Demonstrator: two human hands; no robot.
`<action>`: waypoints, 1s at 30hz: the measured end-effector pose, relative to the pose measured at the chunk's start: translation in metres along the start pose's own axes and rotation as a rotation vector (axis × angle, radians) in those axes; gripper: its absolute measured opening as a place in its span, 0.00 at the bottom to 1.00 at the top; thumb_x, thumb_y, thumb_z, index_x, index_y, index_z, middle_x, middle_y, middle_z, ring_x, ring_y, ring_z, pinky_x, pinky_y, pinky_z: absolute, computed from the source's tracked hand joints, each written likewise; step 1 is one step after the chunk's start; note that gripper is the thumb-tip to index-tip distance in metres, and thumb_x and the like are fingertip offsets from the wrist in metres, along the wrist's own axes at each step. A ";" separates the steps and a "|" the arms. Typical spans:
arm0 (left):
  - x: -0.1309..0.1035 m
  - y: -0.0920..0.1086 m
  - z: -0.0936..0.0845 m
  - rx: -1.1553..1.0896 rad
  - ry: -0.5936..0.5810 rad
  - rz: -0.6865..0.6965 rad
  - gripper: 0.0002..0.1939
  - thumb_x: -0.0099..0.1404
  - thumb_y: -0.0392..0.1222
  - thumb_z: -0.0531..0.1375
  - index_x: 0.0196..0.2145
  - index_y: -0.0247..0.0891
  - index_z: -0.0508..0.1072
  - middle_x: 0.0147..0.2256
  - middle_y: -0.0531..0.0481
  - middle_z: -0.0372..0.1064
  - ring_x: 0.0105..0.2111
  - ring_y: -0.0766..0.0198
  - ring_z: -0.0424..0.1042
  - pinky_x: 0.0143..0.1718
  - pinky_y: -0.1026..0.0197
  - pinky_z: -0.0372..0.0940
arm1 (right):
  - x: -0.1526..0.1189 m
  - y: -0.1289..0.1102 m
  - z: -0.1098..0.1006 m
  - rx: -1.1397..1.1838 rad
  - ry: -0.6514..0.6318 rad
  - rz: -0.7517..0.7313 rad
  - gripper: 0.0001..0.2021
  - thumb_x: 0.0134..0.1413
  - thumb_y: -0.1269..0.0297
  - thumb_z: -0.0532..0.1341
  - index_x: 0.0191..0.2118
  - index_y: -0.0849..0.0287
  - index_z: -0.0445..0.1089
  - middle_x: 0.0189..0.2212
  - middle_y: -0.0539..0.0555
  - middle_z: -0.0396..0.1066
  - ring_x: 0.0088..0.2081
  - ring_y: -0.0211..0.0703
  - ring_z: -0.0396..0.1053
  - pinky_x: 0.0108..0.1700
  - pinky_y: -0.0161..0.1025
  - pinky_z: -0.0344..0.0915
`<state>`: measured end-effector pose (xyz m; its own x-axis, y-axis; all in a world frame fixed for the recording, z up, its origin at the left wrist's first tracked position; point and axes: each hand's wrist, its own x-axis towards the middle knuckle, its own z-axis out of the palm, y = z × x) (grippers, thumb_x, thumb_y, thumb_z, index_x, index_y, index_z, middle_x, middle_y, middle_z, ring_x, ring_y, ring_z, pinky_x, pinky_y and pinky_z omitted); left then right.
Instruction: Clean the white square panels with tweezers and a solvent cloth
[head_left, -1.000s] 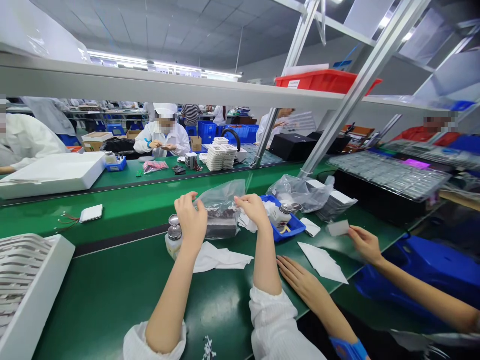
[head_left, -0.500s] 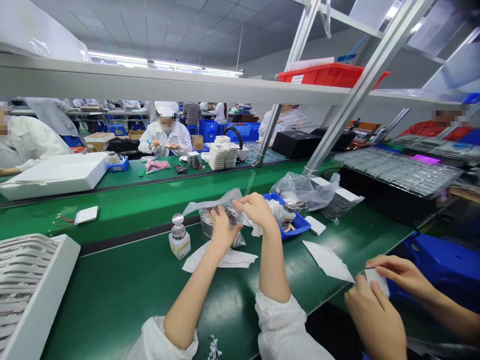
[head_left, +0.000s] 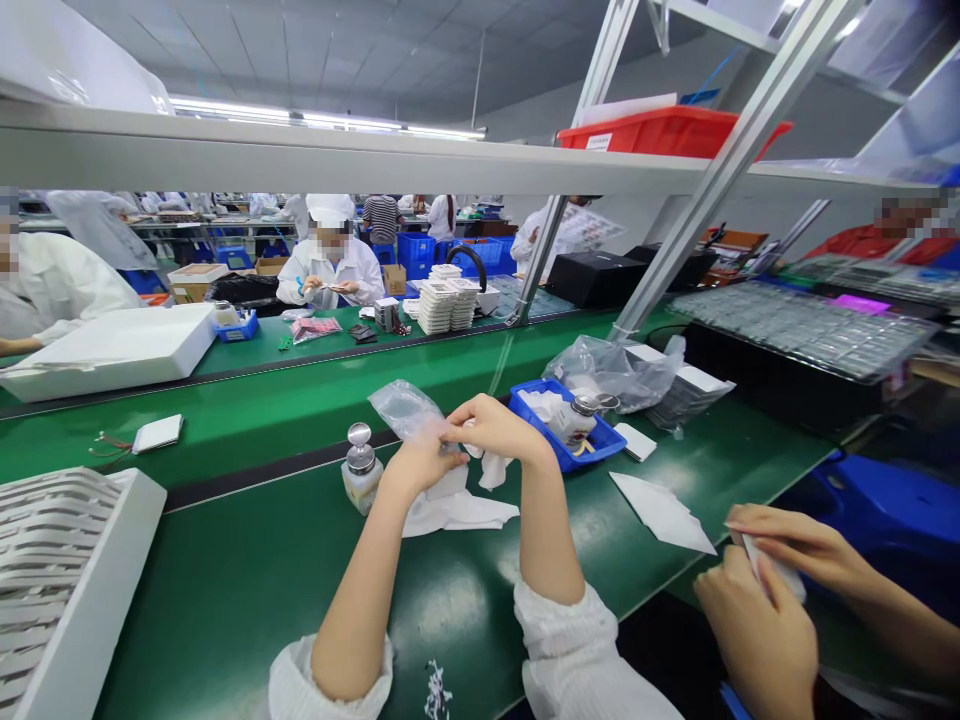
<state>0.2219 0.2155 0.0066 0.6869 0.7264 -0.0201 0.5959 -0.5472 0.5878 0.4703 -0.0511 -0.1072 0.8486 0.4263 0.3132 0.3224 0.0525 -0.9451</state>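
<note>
A clear plastic bag sticks up behind my left hand, whose curled fingers close on it. The bag's lower part and contents are hidden by the hand. My right hand is pinched, its fingertips meeting those of my left hand; whatever is between them is too small to make out. A white tissue lies flat on the bench under the hands, and a crumpled white piece shows below my right palm. Left of my left hand stands a dispenser bottle with its metal lid raised.
At right of my hands is a blue tray with a bottle and tissues. White sheets lie near a co-worker's hands. A white slotted tray stands at the left. A shelf beam crosses above the bench.
My hands have come together; the left has moved left and down. The bag's dark contents, visible before, are now covered. The co-worker's white piece is tilted differently.
</note>
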 end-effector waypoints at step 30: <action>-0.003 0.007 -0.018 0.230 -0.169 -0.180 0.15 0.68 0.45 0.57 0.49 0.35 0.69 0.47 0.44 0.69 0.45 0.58 0.71 0.46 0.50 0.69 | 0.013 -0.025 0.014 -0.486 -0.114 0.067 0.19 0.68 0.56 0.45 0.51 0.60 0.67 0.46 0.57 0.70 0.46 0.49 0.70 0.43 0.46 0.71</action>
<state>0.2170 0.2169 0.0253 0.6095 0.7516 -0.2522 0.7793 -0.5095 0.3649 0.4672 -0.0341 -0.0803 0.8317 0.5118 0.2151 0.4495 -0.3934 -0.8020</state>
